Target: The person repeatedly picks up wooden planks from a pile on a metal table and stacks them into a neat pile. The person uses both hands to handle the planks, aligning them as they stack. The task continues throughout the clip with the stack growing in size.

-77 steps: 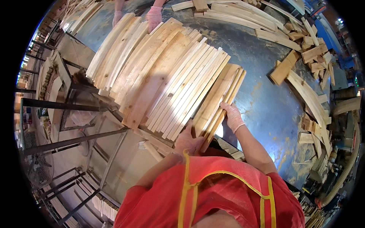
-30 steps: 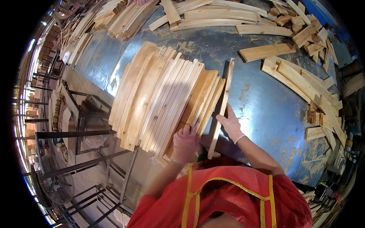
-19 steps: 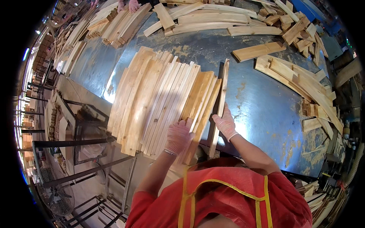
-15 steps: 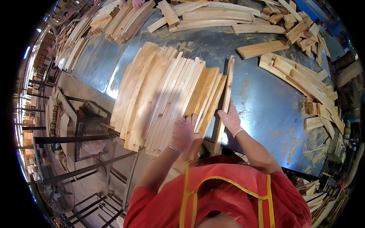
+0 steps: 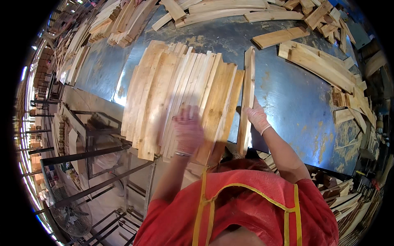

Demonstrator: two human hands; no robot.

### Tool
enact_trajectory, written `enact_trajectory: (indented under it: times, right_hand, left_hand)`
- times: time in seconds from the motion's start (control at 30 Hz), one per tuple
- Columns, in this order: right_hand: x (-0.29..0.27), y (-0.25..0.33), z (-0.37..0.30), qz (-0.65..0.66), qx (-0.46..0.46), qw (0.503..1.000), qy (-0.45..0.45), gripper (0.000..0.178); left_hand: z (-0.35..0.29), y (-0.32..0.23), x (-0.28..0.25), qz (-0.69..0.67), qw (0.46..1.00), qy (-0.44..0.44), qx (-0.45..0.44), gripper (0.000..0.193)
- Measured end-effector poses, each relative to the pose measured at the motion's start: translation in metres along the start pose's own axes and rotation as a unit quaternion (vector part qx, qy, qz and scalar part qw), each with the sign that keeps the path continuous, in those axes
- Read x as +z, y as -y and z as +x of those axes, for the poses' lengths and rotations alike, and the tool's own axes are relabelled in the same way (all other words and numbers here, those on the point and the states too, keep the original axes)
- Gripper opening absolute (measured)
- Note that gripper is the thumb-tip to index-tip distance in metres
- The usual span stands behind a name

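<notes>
A row of pale wooden boards point(image 5: 150, 94) lies side by side and overlapping across the metal tabletop, their near ends reaching past its edge. My left hand point(image 5: 188, 133), in a thin pale glove, is over the near part of this row. Motion smears its fingers, so I cannot tell whether they touch the wood. To the right of the row, a narrow gap apart, a single wooden board point(image 5: 248, 78) stands tilted on its edge. My right hand point(image 5: 258, 118), also gloved, is closed on its right side, thumb near the upper edge; the other fingers are partly hidden.
Loose boards point(image 5: 316, 65) are piled along the right side of the blue-grey metal table point(image 5: 283, 90). More planks point(image 5: 223, 16) lie at the far edge. Another person's hand point(image 5: 137, 2) shows by a far-left stack. A metal frame point(image 5: 98, 153) and a fan point(image 5: 72, 213) stand at the left.
My left hand has lifted away from the boards' near right ends and moved left over the row. The rightmost boards of the row now show broader faces. My right hand still holds the single board.
</notes>
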State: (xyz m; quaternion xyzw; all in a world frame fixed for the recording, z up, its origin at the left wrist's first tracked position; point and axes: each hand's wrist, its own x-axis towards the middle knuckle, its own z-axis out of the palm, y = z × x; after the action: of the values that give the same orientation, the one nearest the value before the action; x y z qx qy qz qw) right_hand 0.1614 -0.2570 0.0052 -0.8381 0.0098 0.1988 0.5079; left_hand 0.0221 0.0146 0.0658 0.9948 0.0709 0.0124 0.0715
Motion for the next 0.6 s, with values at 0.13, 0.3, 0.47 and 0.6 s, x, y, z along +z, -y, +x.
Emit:
enact_trajectory:
  times: [0.13,0.3,0.47,0.6]
  right_hand:
    - [-0.012,-0.044,0.008,0.281,0.039,0.959,0.016,0.068]
    - [-0.060,-0.017,0.001,-0.007,0.075,0.996,-0.038,0.069]
    - [-0.127,-0.009,-0.003,-0.280,-0.031,0.954,-0.105,0.074]
    - [-0.153,-0.045,-0.007,-0.423,-0.155,0.882,-0.138,0.072]
  left_hand:
    - [-0.007,-0.025,0.002,0.082,0.992,-0.077,0.056,0.081]
    - [-0.018,-0.109,0.026,-0.062,0.969,0.103,0.218,0.066]
    - [-0.033,-0.079,0.048,0.086,0.971,0.038,0.221,0.061]
    - [-0.045,-0.045,0.026,0.145,0.984,0.054,0.084,0.068]
